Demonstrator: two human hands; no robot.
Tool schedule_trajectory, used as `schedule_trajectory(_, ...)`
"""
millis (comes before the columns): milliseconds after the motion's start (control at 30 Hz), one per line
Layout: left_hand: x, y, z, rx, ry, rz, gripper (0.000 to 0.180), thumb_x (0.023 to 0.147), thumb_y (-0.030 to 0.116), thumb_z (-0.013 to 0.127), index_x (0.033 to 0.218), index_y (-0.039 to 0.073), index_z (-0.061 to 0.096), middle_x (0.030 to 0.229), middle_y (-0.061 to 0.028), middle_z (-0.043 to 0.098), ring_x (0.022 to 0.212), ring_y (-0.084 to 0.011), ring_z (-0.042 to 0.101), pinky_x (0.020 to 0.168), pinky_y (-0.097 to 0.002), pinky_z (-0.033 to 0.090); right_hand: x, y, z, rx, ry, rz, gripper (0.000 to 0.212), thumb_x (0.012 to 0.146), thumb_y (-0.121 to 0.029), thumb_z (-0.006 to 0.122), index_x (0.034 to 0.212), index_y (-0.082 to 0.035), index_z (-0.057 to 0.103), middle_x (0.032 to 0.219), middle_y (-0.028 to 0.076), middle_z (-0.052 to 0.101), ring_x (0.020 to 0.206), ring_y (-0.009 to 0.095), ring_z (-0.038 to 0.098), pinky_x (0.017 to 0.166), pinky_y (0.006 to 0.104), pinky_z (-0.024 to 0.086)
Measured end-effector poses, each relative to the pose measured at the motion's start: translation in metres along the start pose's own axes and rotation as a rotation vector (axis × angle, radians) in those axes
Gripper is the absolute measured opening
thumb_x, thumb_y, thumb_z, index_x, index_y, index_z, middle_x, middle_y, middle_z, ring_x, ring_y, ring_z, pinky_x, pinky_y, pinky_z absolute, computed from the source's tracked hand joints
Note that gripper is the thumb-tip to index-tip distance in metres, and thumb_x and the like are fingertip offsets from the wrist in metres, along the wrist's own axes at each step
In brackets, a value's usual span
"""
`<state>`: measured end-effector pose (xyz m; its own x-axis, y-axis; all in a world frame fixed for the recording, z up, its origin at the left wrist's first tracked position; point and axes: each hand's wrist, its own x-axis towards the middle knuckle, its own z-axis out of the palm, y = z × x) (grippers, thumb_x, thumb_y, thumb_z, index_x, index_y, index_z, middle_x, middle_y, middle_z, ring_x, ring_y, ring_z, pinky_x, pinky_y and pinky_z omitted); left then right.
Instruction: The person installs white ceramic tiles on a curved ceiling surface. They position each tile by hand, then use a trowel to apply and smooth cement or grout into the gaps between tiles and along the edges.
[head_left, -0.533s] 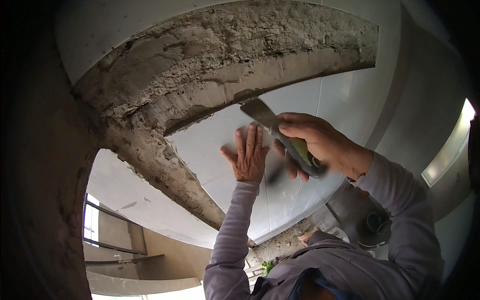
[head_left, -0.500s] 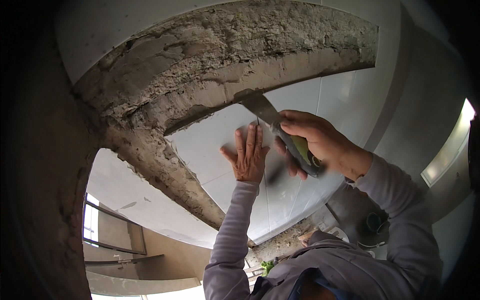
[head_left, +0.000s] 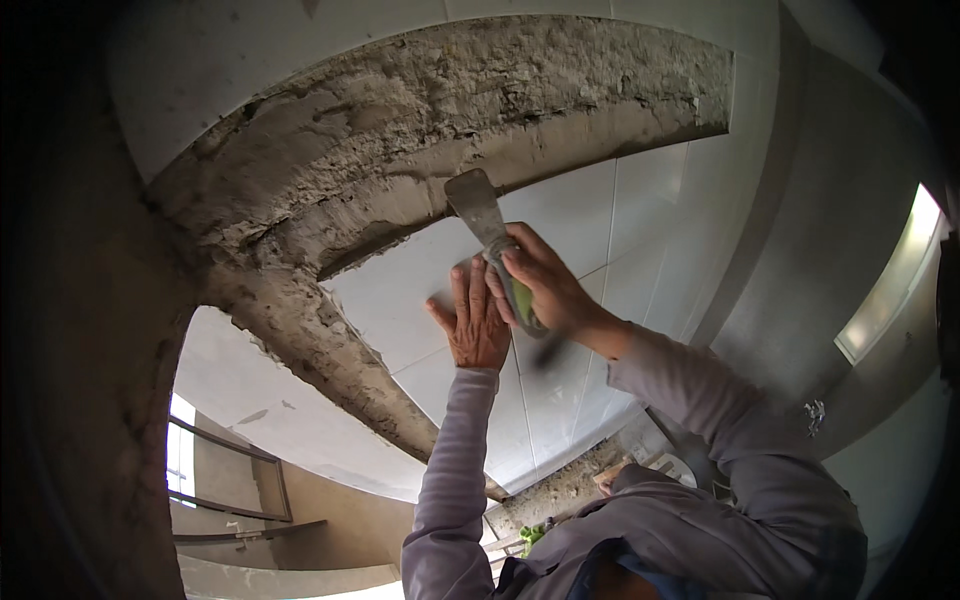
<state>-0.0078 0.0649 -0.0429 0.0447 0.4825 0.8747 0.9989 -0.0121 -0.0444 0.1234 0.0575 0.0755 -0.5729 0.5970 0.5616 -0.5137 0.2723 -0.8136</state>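
My left hand (head_left: 478, 330) lies flat on a white wall tile (head_left: 395, 300), fingers stretched toward its upper edge and thumb out to the side. In my right hand (head_left: 556, 285) is a putty knife (head_left: 477, 205) with a green and grey handle, my fingers wrapped round it. Its broad metal blade points up and left, over the tile's top edge and the lower border of the bare mortar strip (head_left: 440, 100). Whether the blade touches the surface, I cannot tell. The knife's handle is right beside my left fingertips and partly hides them.
More white tiles (head_left: 650, 210) join on the right with thin seams. A rough bare band (head_left: 330, 375) runs down the left edge to a pale wall panel (head_left: 270, 380). A dark metal frame (head_left: 225, 470) is at the lower left, a bright window (head_left: 890, 280) at the far right.
My right hand has moved left with the putty knife, closer to my left hand, and the blade now stands more upright. My left hand stays flat on the tile.
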Motion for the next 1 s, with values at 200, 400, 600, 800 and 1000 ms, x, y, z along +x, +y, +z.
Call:
schedule_trajectory(200, 0.006, 0.002, 0.006, -0.153, -0.001, -0.029, 0.056, 0.087, 0.028, 0.054, 0.139, 0.012, 0.039, 0.152, -0.0024, 0.026, 0.142, -0.0234, 0.020, 0.109, -0.0602, -0.004, -0.009, 0.001, -0.002, -0.067, 0.074, 0.172, 0.042, 0.098, -0.041, 0.039, 0.118, -0.004, 0.037, 0.077, 0.007, 0.050, 0.051, 0.014, 0.050, 0.045, 0.0266, 0.043)
schedule_trajectory(400, 0.001, -0.007, -0.017, -0.022, 0.007, -0.045, 0.070, 0.084, 0.036, 0.060, 0.144, 0.013, 0.032, 0.154, -0.0017, 0.021, 0.142, -0.0234, 0.017, 0.107, -0.0627, -0.005, -0.017, -0.083, 0.016, -0.038, 0.109, 0.567, 0.025, 0.097, -0.029, 0.039, 0.105, -0.007, 0.046, 0.075, 0.010, 0.057, 0.051, 0.020, 0.059, 0.039, 0.0320, 0.049)
schedule_trajectory(600, 0.015, 0.003, -0.009, -0.028, 0.011, 0.006, 0.070, 0.083, 0.035, 0.062, 0.145, 0.025, 0.032, 0.154, -0.0008, 0.019, 0.143, -0.0254, 0.012, 0.105, -0.0661, -0.006, 0.004, -0.091, 0.003, -0.125, 0.185, 0.573, 0.022, 0.096, -0.025, 0.037, 0.095, -0.005, 0.046, 0.073, 0.010, 0.057, 0.049, 0.025, 0.062, 0.038, 0.0334, 0.050)
schedule_trajectory(800, 0.015, 0.005, -0.008, -0.017, -0.051, -0.005, 0.069, 0.084, 0.035, 0.061, 0.145, 0.033, 0.030, 0.155, 0.0007, 0.017, 0.144, -0.0252, 0.011, 0.104, -0.0673, -0.005, 0.015, -0.102, 0.006, -0.189, 0.199, 0.729, 0.025, 0.095, -0.027, 0.035, 0.101, -0.004, 0.044, 0.081, 0.013, 0.059, 0.051, 0.026, 0.063, 0.035, 0.0321, 0.048)
schedule_trajectory(1000, 0.008, -0.002, -0.010, -0.001, -0.018, -0.018, 0.068, 0.085, 0.035, 0.061, 0.145, 0.033, 0.030, 0.155, 0.0018, 0.016, 0.144, -0.0246, 0.009, 0.104, -0.0673, -0.004, 0.016, -0.118, 0.016, -0.184, 0.175, 0.704, 0.023, 0.094, -0.025, 0.039, 0.098, -0.003, 0.045, 0.081, 0.013, 0.058, 0.053, 0.028, 0.065, 0.035, 0.0332, 0.049)
